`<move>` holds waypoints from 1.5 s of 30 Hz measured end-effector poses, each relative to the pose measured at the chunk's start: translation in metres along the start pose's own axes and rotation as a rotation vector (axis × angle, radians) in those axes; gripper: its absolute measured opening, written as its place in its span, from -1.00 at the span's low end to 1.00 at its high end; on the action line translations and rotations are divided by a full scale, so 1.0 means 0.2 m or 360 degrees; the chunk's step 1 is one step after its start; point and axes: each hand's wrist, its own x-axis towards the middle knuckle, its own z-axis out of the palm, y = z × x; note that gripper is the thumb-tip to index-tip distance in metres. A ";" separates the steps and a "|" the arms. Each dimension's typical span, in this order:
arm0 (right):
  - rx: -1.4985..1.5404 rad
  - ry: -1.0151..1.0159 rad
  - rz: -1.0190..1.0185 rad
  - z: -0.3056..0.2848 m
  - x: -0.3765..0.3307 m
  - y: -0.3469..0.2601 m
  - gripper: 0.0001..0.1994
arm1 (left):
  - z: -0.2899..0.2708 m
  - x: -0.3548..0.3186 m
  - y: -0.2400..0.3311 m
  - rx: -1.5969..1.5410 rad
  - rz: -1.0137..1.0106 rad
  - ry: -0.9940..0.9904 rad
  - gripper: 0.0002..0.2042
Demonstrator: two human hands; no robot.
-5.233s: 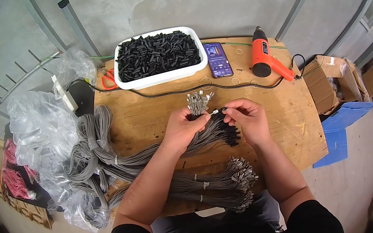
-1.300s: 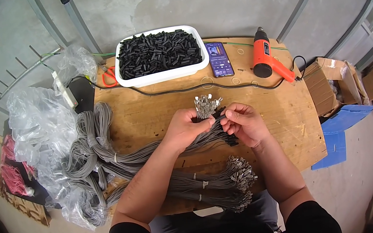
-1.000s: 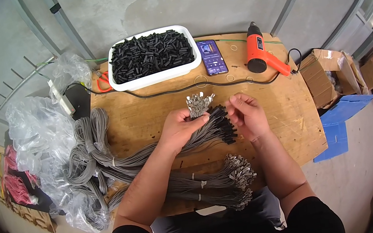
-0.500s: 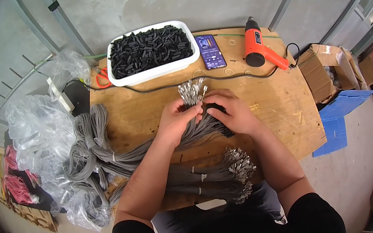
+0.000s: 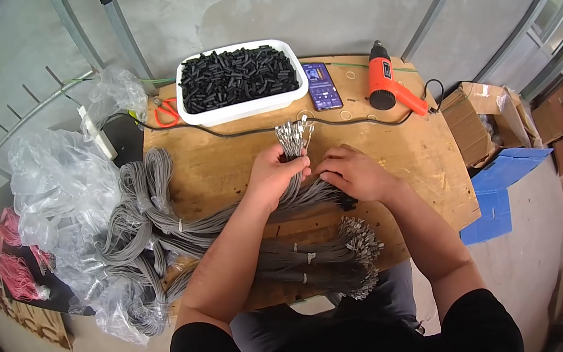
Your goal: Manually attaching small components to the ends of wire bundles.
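Note:
My left hand (image 5: 277,175) is closed round a bundle of thin grey cables, whose bare silver metal terminals (image 5: 295,137) fan upward above the fingers. My right hand (image 5: 355,173) lies just right of it, fingers curled down over the grey cables (image 5: 299,195); whatever is between its fingertips is hidden. Black sleeves (image 5: 346,200) on cable ends peek out below that hand. Nearer to me, tied grey cable bundles (image 5: 303,265) lie across the table, their metal terminals (image 5: 361,248) pointing right.
A white tub (image 5: 247,110) of short black sleeves stands at the back. Around it are red-handled scissors (image 5: 167,111), a phone (image 5: 322,86), an orange heat gun (image 5: 388,82) and its black cord. Looped cables (image 5: 144,190) and clear plastic bags (image 5: 52,190) fill the left; cardboard boxes (image 5: 468,120) stand right.
My right hand has drawn slightly away from the left and lowered onto the cables; the black sleeves seen between its fingers are now mostly covered. The whole view has shifted a little.

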 end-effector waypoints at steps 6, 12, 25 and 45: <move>0.0199 0.0398 0.0169 -0.02 -0.03 0.00 -0.79 | 0.00 0.02 0.04 0.0036 -0.0021 0.0005 -0.81; 0.0682 0.0598 0.0559 -0.09 0.00 0.03 -0.69 | 0.01 0.01 0.02 0.0003 -0.0055 0.0001 -0.85; 0.1201 0.0451 0.0627 -0.02 0.26 -0.15 -0.09 | 0.05 -0.01 0.04 0.0724 0.0379 0.0056 -0.80; 0.1143 0.0551 0.0424 -0.03 0.31 -0.06 -0.57 | -0.03 0.02 0.01 -0.0025 -0.0047 -0.0052 -0.85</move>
